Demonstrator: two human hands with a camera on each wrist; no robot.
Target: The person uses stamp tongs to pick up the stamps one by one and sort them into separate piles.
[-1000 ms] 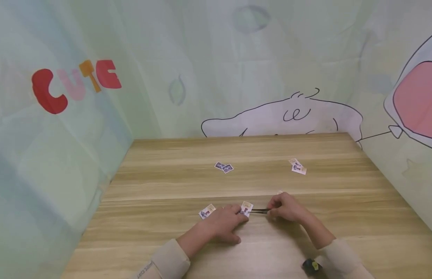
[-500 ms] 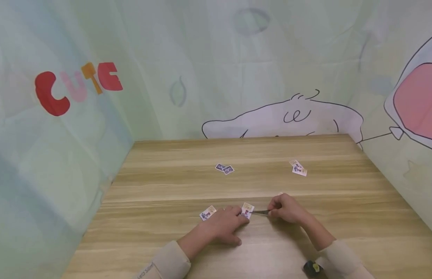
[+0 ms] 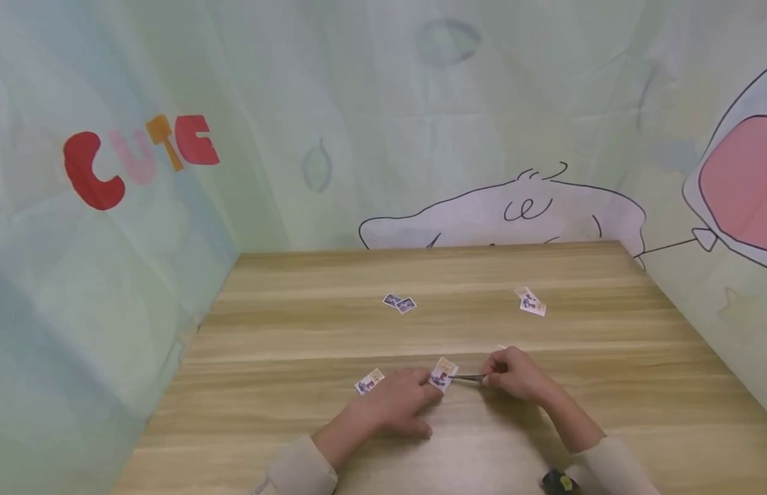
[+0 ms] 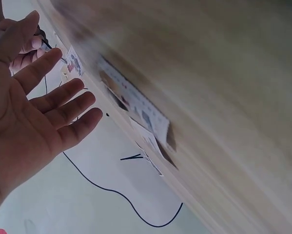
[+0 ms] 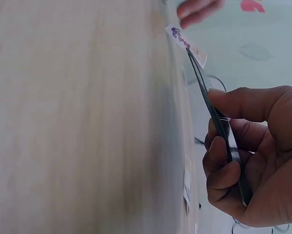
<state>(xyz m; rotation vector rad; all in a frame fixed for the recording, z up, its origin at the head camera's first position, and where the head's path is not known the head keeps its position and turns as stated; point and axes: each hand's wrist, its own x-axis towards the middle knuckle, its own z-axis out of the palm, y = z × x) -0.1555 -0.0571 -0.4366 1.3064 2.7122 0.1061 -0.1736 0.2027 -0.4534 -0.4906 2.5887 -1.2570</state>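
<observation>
My right hand (image 3: 516, 372) pinches a pair of dark tweezers (image 5: 207, 95) between thumb and fingers. The tweezers' tips meet a small postage stamp (image 3: 444, 375), pale with a purple, red and yellow picture. In the right wrist view this stamp looks tilted. My left hand (image 3: 400, 400) is just left of it, palm down, fingers stretched out and slightly spread; the left wrist view shows nothing gripped. Whether its fingertips touch the stamp, I cannot tell. Beside the left hand lies a similar stamp (image 3: 369, 381), which also appears closer in the left wrist view.
Two dark purple stamps (image 3: 400, 303) overlap farther back on the wooden table (image 3: 284, 323). A pale overlapping pair (image 3: 531, 302) lies at the back right. Behind my right hand, the corner of another stamp peeks out. A black object with a yellow mark (image 3: 558, 482) sits by the right sleeve.
The tweezers' arms, apart a second ago, have come together at the stamp. The stamp has shifted slightly right and turned, along with the right hand. The left hand has stayed nearly still.
</observation>
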